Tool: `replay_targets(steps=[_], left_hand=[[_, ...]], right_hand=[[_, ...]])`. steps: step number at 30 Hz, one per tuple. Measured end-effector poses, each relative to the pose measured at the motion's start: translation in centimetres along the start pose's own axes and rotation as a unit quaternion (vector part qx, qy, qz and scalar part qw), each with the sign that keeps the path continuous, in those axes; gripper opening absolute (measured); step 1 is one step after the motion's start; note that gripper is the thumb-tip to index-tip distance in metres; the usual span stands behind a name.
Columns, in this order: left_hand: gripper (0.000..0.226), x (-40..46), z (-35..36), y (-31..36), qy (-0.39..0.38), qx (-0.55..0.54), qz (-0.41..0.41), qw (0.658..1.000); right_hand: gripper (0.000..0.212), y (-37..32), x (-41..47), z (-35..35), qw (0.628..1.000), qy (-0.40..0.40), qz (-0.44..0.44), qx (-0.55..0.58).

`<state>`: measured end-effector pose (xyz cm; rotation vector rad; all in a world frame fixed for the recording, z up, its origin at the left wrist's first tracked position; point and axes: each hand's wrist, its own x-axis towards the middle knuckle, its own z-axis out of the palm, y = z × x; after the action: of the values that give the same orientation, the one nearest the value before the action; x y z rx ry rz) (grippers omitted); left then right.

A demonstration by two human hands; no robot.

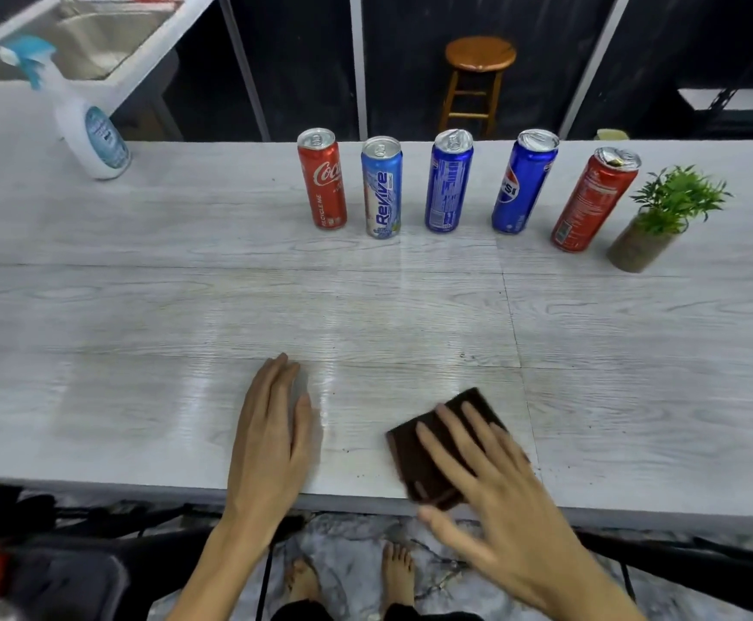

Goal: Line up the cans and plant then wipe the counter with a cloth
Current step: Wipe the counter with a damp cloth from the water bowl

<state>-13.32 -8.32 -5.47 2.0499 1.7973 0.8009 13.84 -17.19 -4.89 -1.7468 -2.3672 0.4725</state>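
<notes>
Several cans stand in a row along the far side of the grey wood-grain counter (141, 307): a red Coca-Cola can (323, 179), a light-blue Revive can (381, 188), a blue can (448, 181), a blue Pepsi can (524, 181) and a red can (594, 199). A small green plant (661, 217) in a brown pot ends the row on the right. My right hand (486, 477) lies flat, fingers spread, on a dark brown cloth (428, 459) at the counter's near edge. My left hand (271, 432) rests flat on the counter, holding nothing.
A white spray bottle (88, 123) with a blue trigger stands at the far left. A steel sink (97, 33) lies behind it. A wooden stool (477, 82) stands beyond the counter. Dark crumbs dot the surface near the cloth. Bare feet show below the counter edge.
</notes>
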Motion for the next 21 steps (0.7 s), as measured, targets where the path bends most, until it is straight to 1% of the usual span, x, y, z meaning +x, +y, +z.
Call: replay_targets(steps=[2, 4, 7, 9, 11, 14, 16, 18, 21], left_hand=[[0.06, -0.1, -0.2, 0.0, -0.002, -0.004, -0.005, 1.0], [0.056, -0.3, -0.3, 0.0, -0.002, -0.007, -0.008, 1.0], [0.052, -0.5, -0.3, 0.1, 0.003, -0.012, -0.004, 1.0], [0.049, -0.6, -0.3, 0.1, 0.009, -0.011, 0.003, 1.0], [0.048, -0.5, -0.3, 0.2, 0.008, -0.014, 0.003, 1.0], [0.044, -0.5, -0.6, -0.2, 0.001, -0.012, -0.005, 1.0], [0.043, -0.6, -1.0, -0.8, 0.002, -0.004, -0.014, 1.0], [0.044, -1.0, -1.4, -1.3, 0.008, 0.003, -0.026, 1.0], [0.043, -1.6, -2.1, -1.8, 0.017, 0.0, -0.04, 0.999]], right_hand=[[0.077, 2.6, 0.9, -1.5, 0.999, 0.007, 0.052, -0.007], [0.081, 4.1, 3.5, -2.6, 0.995, 0.01, 0.101, -0.016], [0.089, 3.4, 8.5, -3.1, 0.99, 0.018, 0.138, -0.016], [0.085, 1.3, 10.7, -2.5, 0.993, 0.011, 0.116, -0.013], [0.082, -1.5, 10.9, -1.0, 0.998, -0.006, 0.056, -0.017], [0.081, -5.0, 7.1, 1.3, 0.998, -0.023, -0.053, -0.002], [0.081, -5.2, 3.7, 1.9, 0.996, -0.025, -0.089, 0.002], [0.08, -3.3, 1.4, 1.5, 0.996, -0.021, -0.089, -0.008], [0.076, 0.1, 1.8, -0.4, 0.999, -0.016, -0.032, -0.016]])
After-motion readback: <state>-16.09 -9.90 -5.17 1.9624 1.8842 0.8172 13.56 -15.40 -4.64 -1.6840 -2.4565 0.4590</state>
